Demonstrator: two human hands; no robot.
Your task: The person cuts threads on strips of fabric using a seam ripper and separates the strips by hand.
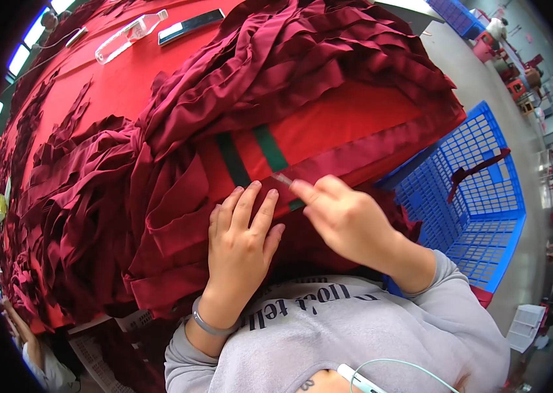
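Note:
My left hand point(240, 226) lies palm down with fingers stretched out on a strip of maroon fabric point(355, 150) near the table's front edge. My right hand point(352, 219) is closed around a small thin metal tool point(282, 178), whose tip points left, just beyond my left fingertips. Its kind is mostly hidden by my fingers. Two dark green bands point(268, 147) cross the red table surface point(329, 114) just past the strip. Ruffled maroon fabric strips point(276, 72) are heaped beyond and to the left of my hands.
A blue plastic basket point(486, 216) stands at the right, with a maroon strip over its side. At the back of the table lie a clear bottle point(129, 38) and a dark flat phone-like object point(190, 27). Another person's arm point(24, 331) shows at lower left.

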